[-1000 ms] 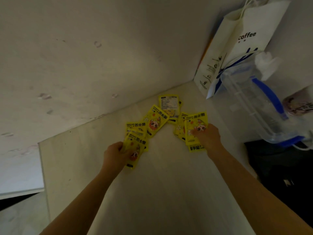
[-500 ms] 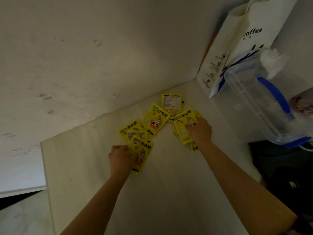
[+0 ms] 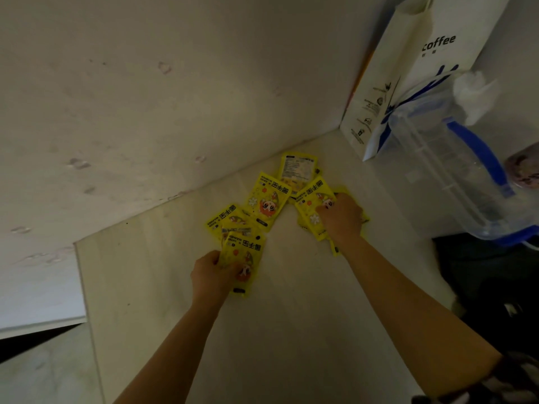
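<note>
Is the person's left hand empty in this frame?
No, the left hand grips a yellow packet by its left edge, fingers curled round it.
</note>
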`<state>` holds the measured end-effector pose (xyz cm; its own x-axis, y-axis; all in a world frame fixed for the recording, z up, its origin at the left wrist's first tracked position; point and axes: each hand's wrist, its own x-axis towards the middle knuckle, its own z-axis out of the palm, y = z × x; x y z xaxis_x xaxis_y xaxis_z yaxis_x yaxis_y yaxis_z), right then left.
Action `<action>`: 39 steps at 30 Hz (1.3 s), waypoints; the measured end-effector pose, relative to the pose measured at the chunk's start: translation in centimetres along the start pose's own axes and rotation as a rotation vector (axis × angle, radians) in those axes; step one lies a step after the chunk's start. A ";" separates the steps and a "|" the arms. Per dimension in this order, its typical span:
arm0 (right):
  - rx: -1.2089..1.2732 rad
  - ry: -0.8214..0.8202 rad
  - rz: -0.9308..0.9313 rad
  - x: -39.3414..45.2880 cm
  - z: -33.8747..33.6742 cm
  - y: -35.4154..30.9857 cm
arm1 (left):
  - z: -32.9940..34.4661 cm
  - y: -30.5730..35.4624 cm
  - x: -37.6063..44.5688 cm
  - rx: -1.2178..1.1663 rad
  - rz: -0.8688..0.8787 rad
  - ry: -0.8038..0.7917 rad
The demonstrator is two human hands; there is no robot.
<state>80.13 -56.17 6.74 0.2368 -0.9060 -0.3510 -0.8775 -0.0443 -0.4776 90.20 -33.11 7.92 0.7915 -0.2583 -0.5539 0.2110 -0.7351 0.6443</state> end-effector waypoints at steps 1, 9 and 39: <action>0.023 -0.003 -0.026 0.0 0.1 -0.1 | -0.2 -0.1 -0.1 0.014 0.010 0.000; 0.318 -0.030 -0.121 -1.0 -2.1 -0.1 | -2.5 -0.1 0.2 -0.148 0.025 0.029; 0.341 -0.243 0.162 2.9 -4.6 4.0 | 2.1 3.3 3.8 -0.236 -0.038 0.083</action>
<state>75.40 -60.95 7.54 0.2343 -0.7626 -0.6029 -0.7336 0.2683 -0.6244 92.71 -37.86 6.85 0.8228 -0.1738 -0.5410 0.3616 -0.5743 0.7345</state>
